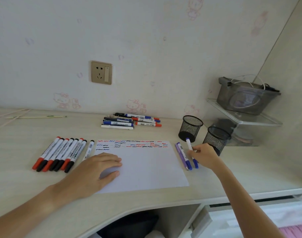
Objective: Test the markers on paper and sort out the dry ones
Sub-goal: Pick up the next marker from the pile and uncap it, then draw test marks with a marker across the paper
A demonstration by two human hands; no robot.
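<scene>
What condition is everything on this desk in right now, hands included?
Paper: flat, squiggles across its top.
Left hand: flat on the paper.
Right hand: holding a blue marker.
Blue marker: capped.
Row of red and black markers: capped, left of the paper.
Heap of markers: lying near the wall.
Two mesh cups: upright; contents unclear.

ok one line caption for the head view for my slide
Left hand flat on the scribbled test paper while the right hand holds a blue marker beside two mesh cups.
</scene>
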